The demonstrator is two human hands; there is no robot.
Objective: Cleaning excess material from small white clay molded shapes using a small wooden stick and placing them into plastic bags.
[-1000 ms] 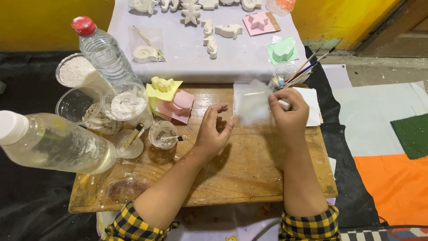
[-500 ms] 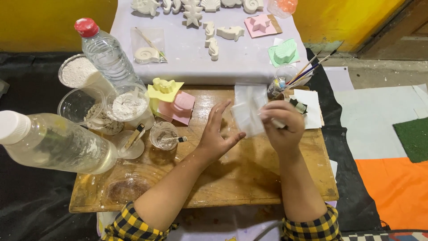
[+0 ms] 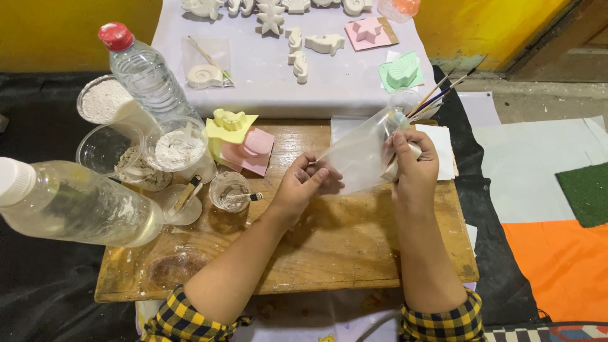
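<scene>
My left hand (image 3: 303,183) pinches the lower left edge of a clear plastic bag (image 3: 360,155) above the wooden board (image 3: 329,247). My right hand (image 3: 413,163) grips the bag's right side together with a small white plaster piece (image 3: 394,167) pressed against it. The bag is stretched flat between both hands. Just behind my right hand stands a small clear cup (image 3: 405,101) with several thin paint brushes (image 3: 443,92) leaning out of it.
Left of the hands: a small glass with a stick (image 3: 229,190), yellow and pink moulds (image 3: 240,142), cups of white powder (image 3: 177,147), two clear plastic bottles (image 3: 76,202). White plaster figures (image 3: 297,50) lie on the cloth behind. White sheets (image 3: 443,149) lie on the board's right.
Both hands came back toward me and lower over the board. The bag now hangs stretched between them, with my left fingers closed on its edge instead of spread apart.
</scene>
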